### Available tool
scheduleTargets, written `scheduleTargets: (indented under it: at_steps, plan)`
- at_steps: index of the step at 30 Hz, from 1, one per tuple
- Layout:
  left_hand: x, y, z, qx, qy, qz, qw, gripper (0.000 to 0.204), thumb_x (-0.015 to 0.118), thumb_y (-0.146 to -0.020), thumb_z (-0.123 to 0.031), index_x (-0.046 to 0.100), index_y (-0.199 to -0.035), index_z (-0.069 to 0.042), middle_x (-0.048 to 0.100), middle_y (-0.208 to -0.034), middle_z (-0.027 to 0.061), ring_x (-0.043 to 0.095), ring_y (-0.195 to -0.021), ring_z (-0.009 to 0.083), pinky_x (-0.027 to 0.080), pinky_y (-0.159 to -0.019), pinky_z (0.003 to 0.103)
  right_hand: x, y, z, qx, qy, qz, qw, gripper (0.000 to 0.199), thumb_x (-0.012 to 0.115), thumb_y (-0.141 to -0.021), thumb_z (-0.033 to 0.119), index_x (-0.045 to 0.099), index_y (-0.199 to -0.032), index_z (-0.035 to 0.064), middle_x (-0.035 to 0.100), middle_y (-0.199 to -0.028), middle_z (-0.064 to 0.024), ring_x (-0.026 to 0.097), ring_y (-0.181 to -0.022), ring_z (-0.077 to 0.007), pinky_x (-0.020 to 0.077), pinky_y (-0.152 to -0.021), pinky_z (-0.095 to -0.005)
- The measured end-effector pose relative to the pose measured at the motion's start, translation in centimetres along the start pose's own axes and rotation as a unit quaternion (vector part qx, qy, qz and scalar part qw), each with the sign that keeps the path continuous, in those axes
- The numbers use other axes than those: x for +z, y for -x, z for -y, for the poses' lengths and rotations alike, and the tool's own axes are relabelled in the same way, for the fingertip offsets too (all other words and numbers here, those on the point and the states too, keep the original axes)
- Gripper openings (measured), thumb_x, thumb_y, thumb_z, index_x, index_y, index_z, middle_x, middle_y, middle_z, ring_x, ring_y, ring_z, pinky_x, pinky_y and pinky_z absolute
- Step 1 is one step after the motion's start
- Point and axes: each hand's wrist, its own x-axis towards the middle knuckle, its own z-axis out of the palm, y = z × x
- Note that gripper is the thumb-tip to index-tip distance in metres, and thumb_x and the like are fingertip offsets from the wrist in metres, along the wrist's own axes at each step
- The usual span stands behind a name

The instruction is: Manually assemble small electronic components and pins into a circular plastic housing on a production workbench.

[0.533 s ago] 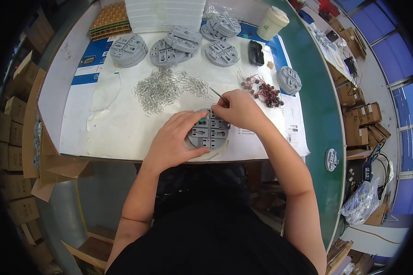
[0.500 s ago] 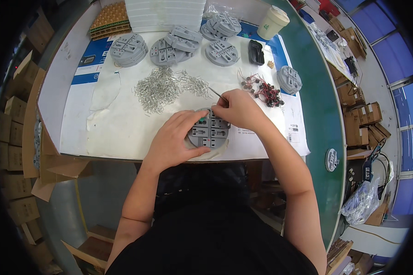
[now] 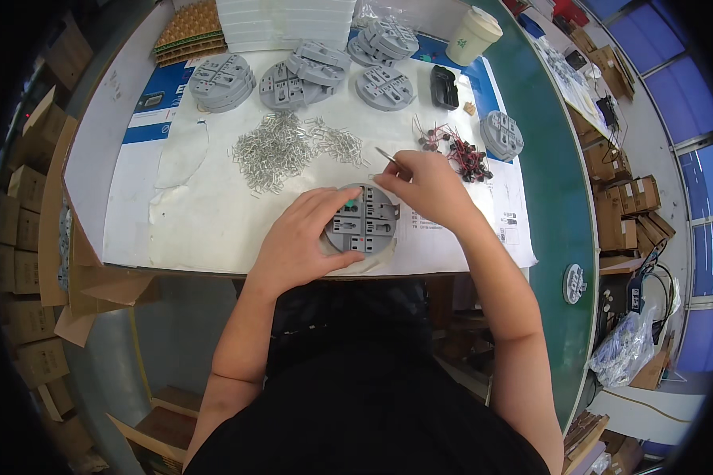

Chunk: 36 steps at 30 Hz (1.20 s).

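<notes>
My left hand [image 3: 297,237] grips the left edge of a round grey plastic base [image 3: 364,226], its thumb at the near side and its fingers at the far side. The base lies near the table's front edge; slots and a green spot show on its upper face. Just beyond the base's far right edge is my right hand [image 3: 428,186], closed around a thin, pointed metal tool [image 3: 388,157] that sticks out to the upper left. At its fingertips a small silver piece [image 3: 375,177] shows, too small to make out fully. A heap of small silver metal clips [image 3: 273,154] lies beyond both hands.
Stacks of similar grey bases [image 3: 222,81] stand along the back. To the right are black parts with red wires [image 3: 463,158], a black tray [image 3: 444,87], a lidded cup [image 3: 474,36] and more bases [image 3: 501,134]. Cardboard boxes [image 3: 40,317] are piled at far left.
My right hand has moved a little right, off the far edge of the base, with the metal tool still in it. My left hand and the base stay in place.
</notes>
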Motion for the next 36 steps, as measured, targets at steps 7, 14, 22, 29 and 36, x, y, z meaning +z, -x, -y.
scheduleTargets:
  at_steps: [7,14,22,29,36]
  plan:
    - [0.1,0.0,0.1,-0.006,-0.002,0.003,1.0,0.085,0.092,-0.072,-0.03,0.057,-0.148,-0.014,0.065,-0.138,0.0126,0.058,-0.131,0.0342,0.049,-0.11,0.044,2.1,1.8,-2.2,-0.169,-0.043,-0.051,0.983,0.023,0.082,-0.088,0.012,0.08,-0.11,0.0058,0.073,-0.096,-0.0082,0.068,-0.067,-0.0211,0.0533,-0.063,-0.0332]
    - [0.1,-0.6,0.2,0.03,0.003,-0.05,0.998,0.074,0.088,-0.081,-0.026,0.058,-0.147,-0.012,0.07,-0.126,0.0151,0.066,-0.116,0.0347,0.053,-0.1,0.043,3.7,5.2,-3.0,-0.199,0.01,-0.157,0.967,0.033,0.085,-0.083,0.013,0.078,-0.116,0.0112,0.07,-0.108,-0.0048,0.068,-0.065,-0.0227,0.0571,-0.064,-0.0337]
    - [-0.3,-4.6,-1.6,-0.081,0.044,-0.005,0.996,0.034,0.069,-0.098,-0.013,0.066,-0.131,-0.005,0.073,-0.096,0.0162,0.07,-0.088,0.0338,0.056,-0.079,0.044,6.2,6.3,-3.5,-0.223,0.117,-0.245,0.937,0.033,0.08,-0.086,0.015,0.075,-0.118,0.0155,0.07,-0.109,-0.0016,0.068,-0.063,-0.0209,0.0539,-0.055,-0.034]
    - [-0.3,-6.1,-1.1,0.002,-0.067,0.068,0.995,0.022,0.068,-0.099,-0.011,0.073,-0.118,-0.001,0.073,-0.097,0.0168,0.071,-0.09,0.0354,0.055,-0.08,0.042,6.4,6.2,-3.8,-0.233,0.1,-0.259,0.932,0.033,0.08,-0.086,0.017,0.075,-0.119,0.015,0.07,-0.109,-0.0009,0.067,-0.062,-0.0201,0.0532,-0.055,-0.0333]
    - [0.2,-7.4,-2.2,0.015,-0.139,0.097,0.985,0.024,0.069,-0.096,-0.011,0.074,-0.118,-0.002,0.07,-0.096,0.0151,0.067,-0.092,0.0352,0.054,-0.082,0.043,6.4,6.3,-3.6,-0.214,0.09,-0.256,0.938,0.032,0.08,-0.086,0.017,0.075,-0.118,0.0144,0.07,-0.109,-0.0016,0.068,-0.063,-0.0212,0.0536,-0.055,-0.0341]
